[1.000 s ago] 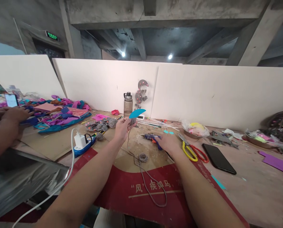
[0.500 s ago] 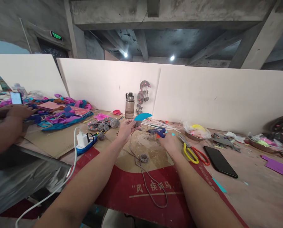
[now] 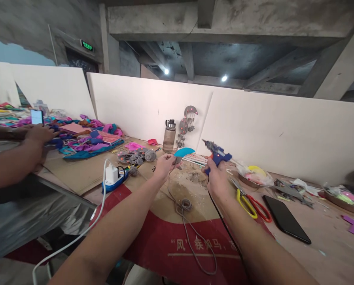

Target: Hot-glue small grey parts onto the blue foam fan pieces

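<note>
My left hand (image 3: 164, 166) is closed on a blue crescent-shaped piece (image 3: 184, 152), its lower end wrapped in grey cord. From there the grey cord (image 3: 186, 204) trails down to a small coil on the board and loops over the red part. My right hand (image 3: 217, 176) grips a blue hot glue gun (image 3: 217, 155), raised above the table with its nozzle pointing up and left. The gun's black cable hangs down beside my forearm. Close to the right hand lie scissors (image 3: 248, 202) with one yellow and one red handle.
A black phone (image 3: 286, 219) lies at right, near bowls of bagged bits (image 3: 255, 176). A water bottle (image 3: 169, 136) and a grey hanging ornament (image 3: 190, 118) stand at the back. At left are a white charger (image 3: 111, 174), coloured scraps (image 3: 90, 138) and another person's arms (image 3: 22, 150).
My right hand has lifted the glue gun up off the table; its nozzle now tips upward. My left hand keeps hold of the blue crescent. The whole view has shifted slightly.
</note>
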Demonstrator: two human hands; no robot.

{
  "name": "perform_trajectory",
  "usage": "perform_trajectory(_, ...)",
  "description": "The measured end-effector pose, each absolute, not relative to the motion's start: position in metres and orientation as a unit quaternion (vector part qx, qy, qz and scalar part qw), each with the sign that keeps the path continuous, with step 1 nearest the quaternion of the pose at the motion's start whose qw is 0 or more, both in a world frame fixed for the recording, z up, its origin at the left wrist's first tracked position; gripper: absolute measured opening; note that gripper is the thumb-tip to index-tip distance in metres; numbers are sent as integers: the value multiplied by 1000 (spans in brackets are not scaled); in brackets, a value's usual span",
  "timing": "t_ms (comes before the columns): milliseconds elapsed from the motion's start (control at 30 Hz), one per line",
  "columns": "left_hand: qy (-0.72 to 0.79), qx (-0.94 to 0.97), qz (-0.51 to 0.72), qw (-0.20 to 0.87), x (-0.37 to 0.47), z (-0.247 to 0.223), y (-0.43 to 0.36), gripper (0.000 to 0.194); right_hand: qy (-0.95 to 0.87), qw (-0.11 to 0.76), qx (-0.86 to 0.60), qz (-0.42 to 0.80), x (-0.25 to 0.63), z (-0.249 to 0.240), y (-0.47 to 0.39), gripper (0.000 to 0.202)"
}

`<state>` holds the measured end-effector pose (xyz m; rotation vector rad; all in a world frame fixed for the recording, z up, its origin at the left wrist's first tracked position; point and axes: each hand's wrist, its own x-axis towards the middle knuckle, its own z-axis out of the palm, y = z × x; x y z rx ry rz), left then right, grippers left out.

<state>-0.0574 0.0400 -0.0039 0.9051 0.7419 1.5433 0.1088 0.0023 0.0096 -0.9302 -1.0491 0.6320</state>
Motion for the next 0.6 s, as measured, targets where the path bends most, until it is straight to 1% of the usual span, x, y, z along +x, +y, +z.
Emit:
perform_trajectory(100, 316, 392, 653, 565, -56, -5, 40, 12, -502, 721, -364, 311, 91, 41, -7, 31)
perform_trajectory(200, 321, 394, 652, 562, -54, -6, 42, 12, -532, 712, -354, 293, 85, 49, -16, 33)
perform_trajectory(300, 338, 397, 647, 556, -52, -9, 45, 8, -545, 689, -402, 257, 93, 29, -22, 29)
perform_trajectory(400, 353, 411, 637, 549, -51, -12, 51, 6, -576, 629, -479, 205, 107, 5, -26, 23)
perform_trajectory(433, 357, 414, 635, 546, -51, -13, 53, 7, -592, 596, -508, 190, 110, 0, -27, 22)
perform_trajectory(500, 361, 419, 635, 540, -51, -13, 54, 8, -618, 546, -542, 158, 114, -6, -29, 22)
perform_trajectory(600, 361, 428, 639, 527, -52, -12, 52, 8, -655, 514, -538, 134, 112, -9, -30, 27)
